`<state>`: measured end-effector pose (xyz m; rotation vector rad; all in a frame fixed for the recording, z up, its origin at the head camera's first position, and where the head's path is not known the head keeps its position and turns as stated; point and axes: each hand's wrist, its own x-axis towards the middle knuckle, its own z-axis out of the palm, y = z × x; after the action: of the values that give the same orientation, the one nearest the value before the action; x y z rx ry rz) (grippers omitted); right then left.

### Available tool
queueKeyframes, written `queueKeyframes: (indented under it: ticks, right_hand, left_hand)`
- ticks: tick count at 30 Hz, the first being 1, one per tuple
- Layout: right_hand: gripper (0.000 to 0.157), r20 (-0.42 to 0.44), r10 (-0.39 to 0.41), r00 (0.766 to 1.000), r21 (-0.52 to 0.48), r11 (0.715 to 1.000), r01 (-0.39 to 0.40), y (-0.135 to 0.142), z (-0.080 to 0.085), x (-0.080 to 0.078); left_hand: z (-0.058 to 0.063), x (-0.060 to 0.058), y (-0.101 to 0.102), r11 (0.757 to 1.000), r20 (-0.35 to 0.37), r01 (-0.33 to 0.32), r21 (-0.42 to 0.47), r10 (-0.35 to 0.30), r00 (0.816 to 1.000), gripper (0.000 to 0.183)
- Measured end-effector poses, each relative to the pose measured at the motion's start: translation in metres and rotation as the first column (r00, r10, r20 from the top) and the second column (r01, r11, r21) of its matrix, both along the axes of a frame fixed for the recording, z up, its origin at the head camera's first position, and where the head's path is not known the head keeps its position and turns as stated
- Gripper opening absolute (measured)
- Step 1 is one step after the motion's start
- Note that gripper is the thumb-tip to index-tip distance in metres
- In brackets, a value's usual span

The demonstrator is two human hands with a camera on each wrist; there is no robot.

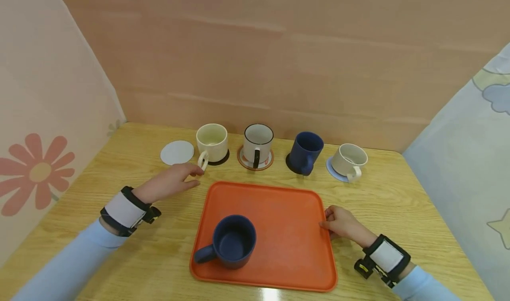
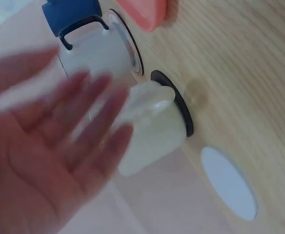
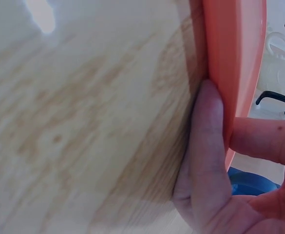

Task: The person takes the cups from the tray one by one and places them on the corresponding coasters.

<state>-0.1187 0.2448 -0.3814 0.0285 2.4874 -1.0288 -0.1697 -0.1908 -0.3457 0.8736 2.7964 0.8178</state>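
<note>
My left hand [image 1: 169, 182] reaches toward the cream mug [image 1: 215, 146], fingers spread and apart, its fingertips right by the mug's handle. That mug stands upright on a black coaster [image 1: 224, 159]. In the left wrist view the palm is blurred and partly covers the cream mug [image 2: 154, 139]. My right hand [image 1: 343, 223] pinches the right rim of the orange tray [image 1: 287, 239], thumb over the edge and fingers along the outer side. A dark blue mug [image 1: 235, 241] stands on the tray's left part, handle pointing left.
A white round coaster [image 1: 177, 152] lies left of the cream mug. To the right stand a white mug with black rim [image 1: 256, 144], a blue mug [image 1: 306, 152] and a small white cup [image 1: 348, 159], each on a coaster. Behind them rises a brown backdrop [image 1: 259, 62].
</note>
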Motion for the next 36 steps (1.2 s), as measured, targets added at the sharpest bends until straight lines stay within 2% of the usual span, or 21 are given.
queueKeyframes:
  ticks: [1, 2, 4, 9, 14, 20, 25, 33, 36]
  right_hand:
    - [0.022, 0.0, -0.002, 1.0, 0.002, 1.0, 0.002, 0.0, 0.0, 0.0]
    - [0.022, 0.0, -0.001, 1.0, 0.004, 1.0, 0.001, 0.0, 0.001, 0.0]
    - [0.023, 0.002, 0.002, 1.0, 0.01, 1.0, -0.002, 0.0, 0.001, 0.0]
    - [0.022, 0.006, 0.003, 1.0, 0.035, 0.999, -0.003, 0.0, 0.003, -0.001]
    - [0.022, 0.009, 0.001, 1.0, 0.046, 0.999, -0.002, -0.001, 0.002, 0.0]
    - [0.022, 0.0, 0.009, 1.0, 0.048, 0.999, -0.009, -0.001, 0.003, 0.0]
    - [0.022, 0.013, -0.008, 1.0, 0.03, 1.0, 0.007, -0.001, 0.003, 0.0]
    - [0.023, 0.007, 0.0, 1.0, 0.052, 0.999, 0.0, -0.001, 0.003, 0.0]
    - [0.023, 0.003, -0.001, 1.0, 0.055, 0.998, 0.001, -0.001, 0.003, 0.0]
  left_hand:
    - [0.001, 0.002, 0.001, 0.999, 0.0, 0.039, -0.016, -0.039, 0.999, 0.026]
    - [0.006, 0.007, 0.003, 0.997, 0.026, 0.061, -0.037, -0.06, 0.998, 0.025]
    - [0.007, 0.013, 0.005, 0.993, 0.04, 0.094, -0.067, -0.091, 0.995, 0.024]
    - [0.008, 0.022, 0.009, 0.988, 0.054, 0.104, -0.118, -0.098, 0.994, 0.023]
    - [0.004, 0.032, 0.007, 0.982, 0.009, 0.13, -0.134, -0.13, 0.992, 0.022]
    - [0.003, 0.05, 0.004, 0.986, -0.008, 0.139, -0.092, -0.14, 0.99, 0.018]
    - [0.004, 0.062, 0.004, 0.985, -0.029, 0.173, -0.027, -0.174, 0.984, 0.015]
    - [0.001, 0.073, 0.005, 0.969, -0.081, 0.243, 0.042, -0.239, 0.968, 0.012]
    - [0.0, 0.076, 0.006, 0.957, -0.054, 0.277, 0.083, -0.273, 0.96, 0.013]
